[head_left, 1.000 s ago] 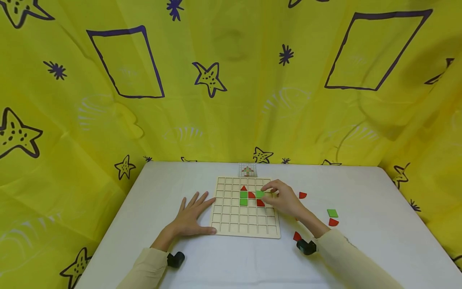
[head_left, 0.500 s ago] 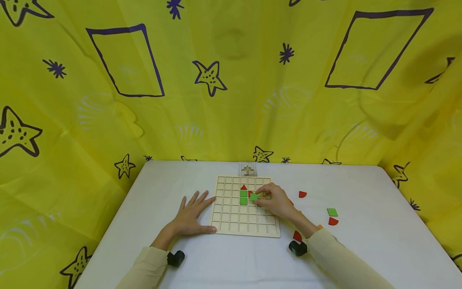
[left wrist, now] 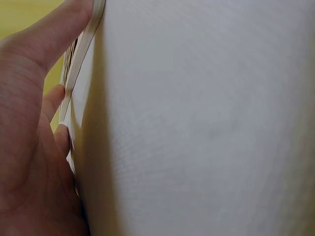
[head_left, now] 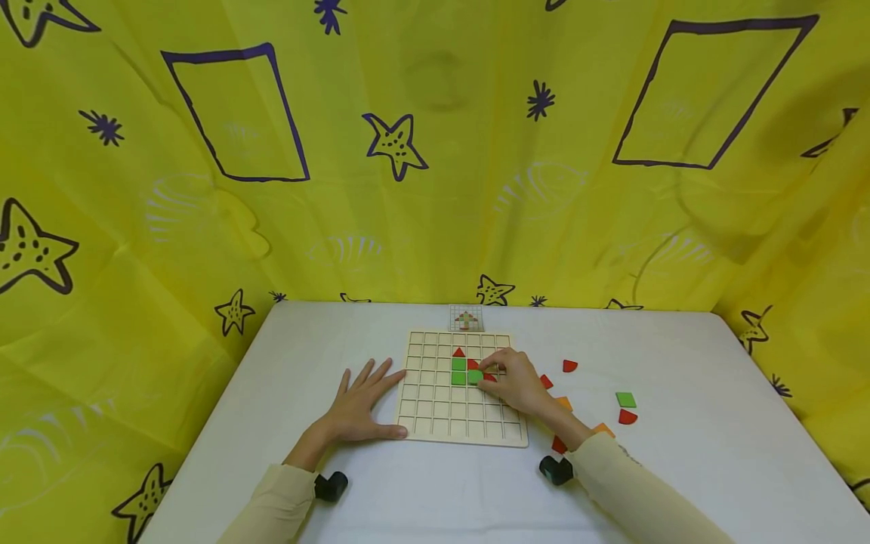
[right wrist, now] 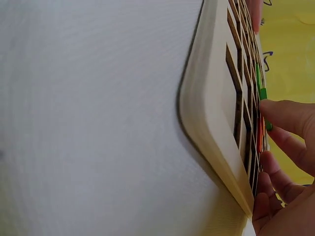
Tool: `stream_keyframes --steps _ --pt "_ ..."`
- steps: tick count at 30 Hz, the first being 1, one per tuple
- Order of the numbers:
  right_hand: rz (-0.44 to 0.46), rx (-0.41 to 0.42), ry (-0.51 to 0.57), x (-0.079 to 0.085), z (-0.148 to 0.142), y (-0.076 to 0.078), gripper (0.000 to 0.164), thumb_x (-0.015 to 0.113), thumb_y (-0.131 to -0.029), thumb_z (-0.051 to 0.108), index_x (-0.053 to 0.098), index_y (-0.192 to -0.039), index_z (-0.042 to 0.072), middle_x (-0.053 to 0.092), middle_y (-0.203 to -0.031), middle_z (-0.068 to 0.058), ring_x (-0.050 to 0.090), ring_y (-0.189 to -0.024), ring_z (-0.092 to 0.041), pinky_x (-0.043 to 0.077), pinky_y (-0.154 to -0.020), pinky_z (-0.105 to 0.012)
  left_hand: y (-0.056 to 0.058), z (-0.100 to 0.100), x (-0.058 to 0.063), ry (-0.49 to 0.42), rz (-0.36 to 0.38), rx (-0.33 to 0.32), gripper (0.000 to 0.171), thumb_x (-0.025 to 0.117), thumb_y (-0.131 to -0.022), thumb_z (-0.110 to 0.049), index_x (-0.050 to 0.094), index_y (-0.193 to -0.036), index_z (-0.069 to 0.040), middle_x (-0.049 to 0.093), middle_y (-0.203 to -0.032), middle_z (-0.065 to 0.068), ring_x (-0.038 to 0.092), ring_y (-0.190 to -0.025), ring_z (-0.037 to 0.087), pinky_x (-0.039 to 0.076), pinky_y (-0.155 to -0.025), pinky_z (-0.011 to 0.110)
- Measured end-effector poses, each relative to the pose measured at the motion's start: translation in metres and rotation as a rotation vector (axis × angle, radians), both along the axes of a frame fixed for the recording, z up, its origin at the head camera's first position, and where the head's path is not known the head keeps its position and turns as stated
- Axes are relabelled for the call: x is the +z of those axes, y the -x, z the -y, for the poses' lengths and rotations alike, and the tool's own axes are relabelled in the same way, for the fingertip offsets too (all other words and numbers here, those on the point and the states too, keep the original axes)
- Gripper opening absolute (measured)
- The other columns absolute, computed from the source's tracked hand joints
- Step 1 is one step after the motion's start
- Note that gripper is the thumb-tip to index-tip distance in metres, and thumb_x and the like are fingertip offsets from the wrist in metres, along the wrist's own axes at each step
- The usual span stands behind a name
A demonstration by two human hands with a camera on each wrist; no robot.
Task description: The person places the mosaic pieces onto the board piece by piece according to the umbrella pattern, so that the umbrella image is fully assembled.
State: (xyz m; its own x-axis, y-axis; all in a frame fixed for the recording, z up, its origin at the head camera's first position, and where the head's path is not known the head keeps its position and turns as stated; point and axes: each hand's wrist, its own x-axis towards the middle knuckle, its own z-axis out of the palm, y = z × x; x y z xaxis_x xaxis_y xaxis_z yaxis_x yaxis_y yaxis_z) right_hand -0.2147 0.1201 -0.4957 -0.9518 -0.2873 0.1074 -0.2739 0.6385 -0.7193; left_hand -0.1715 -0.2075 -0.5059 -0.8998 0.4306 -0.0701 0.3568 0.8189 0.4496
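Observation:
A wooden grid board (head_left: 435,412) lies flat on the white table. My left hand (head_left: 360,412) is spread at its left side, thumb and fingertips against the edge. Thumb and fingers of my right hand (head_left: 515,381) pinch a green square tile (head_left: 474,377) at a cell just right of two other green squares (head_left: 459,365) stacked in a column. In the right wrist view the pinched tile (right wrist: 266,105) stands a little proud of the grid. A red triangle (head_left: 459,353) tops the column. One red rounded piece (head_left: 473,364) lies above the pinched tile, another, partly hidden, beneath my right fingers.
Behind the board lies a small pattern card (head_left: 466,318). Loose pieces are scattered right of the board: a green square (head_left: 626,400), red rounded pieces (head_left: 569,366) and orange pieces (head_left: 564,403), some near my right forearm. A yellow curtain (head_left: 435,227) hangs along the table's back edge.
My right hand has carried the green tile left and slightly down, from above the right red piece to the cell beside the green column. The left hand stays put.

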Motion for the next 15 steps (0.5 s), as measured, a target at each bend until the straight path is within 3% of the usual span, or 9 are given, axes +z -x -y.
stream_keyframes --steps 15 --pt "-0.010 -0.011 -0.058 0.0016 0.0022 -0.0027 0.017 0.085 -0.084 0.012 0.080 -0.100 0.010 0.070 -0.115 -0.008 0.053 -0.108 -0.030 0.046 -0.090 -0.046 -0.0006 -0.0008 0.0015 -0.003 0.002 -0.001 0.104 0.078 -0.076 -0.069 0.037 -0.161 -0.025 0.018 -0.171 0.008 0.003 -0.157 0.040 -0.006 -0.117 0.073"
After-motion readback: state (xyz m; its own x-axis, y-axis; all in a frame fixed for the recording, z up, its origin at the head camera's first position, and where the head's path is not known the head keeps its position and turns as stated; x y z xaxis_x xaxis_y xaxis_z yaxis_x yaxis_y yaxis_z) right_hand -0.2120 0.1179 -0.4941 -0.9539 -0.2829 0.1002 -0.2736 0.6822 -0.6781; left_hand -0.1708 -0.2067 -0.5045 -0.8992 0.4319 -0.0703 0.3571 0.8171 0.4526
